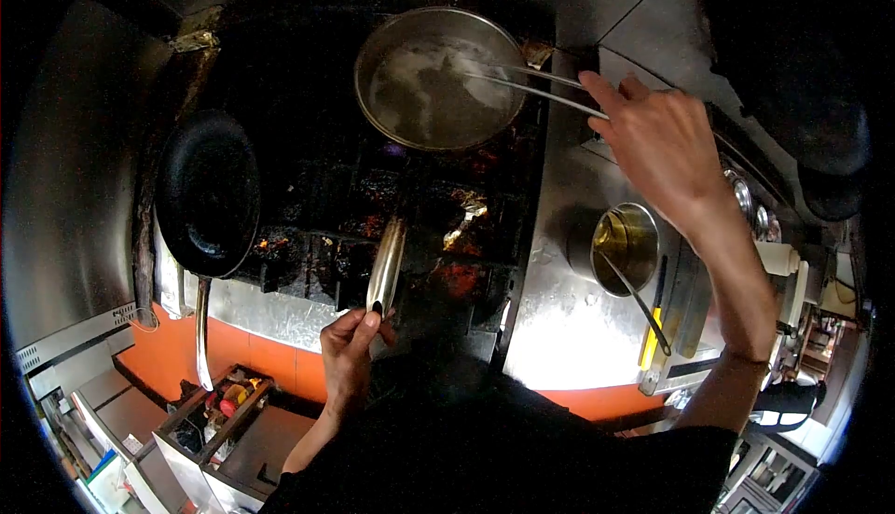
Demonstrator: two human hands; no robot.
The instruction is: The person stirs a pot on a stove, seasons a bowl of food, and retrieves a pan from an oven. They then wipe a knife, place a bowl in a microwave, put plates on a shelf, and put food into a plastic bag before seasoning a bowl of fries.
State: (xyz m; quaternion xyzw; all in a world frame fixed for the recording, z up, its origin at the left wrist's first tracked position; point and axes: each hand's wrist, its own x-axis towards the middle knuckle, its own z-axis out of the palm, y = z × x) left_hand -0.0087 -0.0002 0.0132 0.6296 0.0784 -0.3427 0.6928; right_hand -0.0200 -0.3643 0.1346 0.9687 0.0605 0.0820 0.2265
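Observation:
My right hand (657, 141) is closed around the upper end of metal tongs (550, 90). The tongs reach left over the rim of a round metal pot (362, 95), their tips over or in its cloudy, pale-foamed liquid (419, 109). Lower down, my left hand (350, 351) grips a shiny metal handle (385, 262), thumb on top. That handle points up toward the pot, but the dark stove hides what it joins.
A black frying pan (207, 192) rests on the left of the dark stove (308, 141). On the steel counter (559, 337) at right stand a metal container (639, 225) of yellowish liquid with a utensil in it, and a yellow-handled tool (651, 337).

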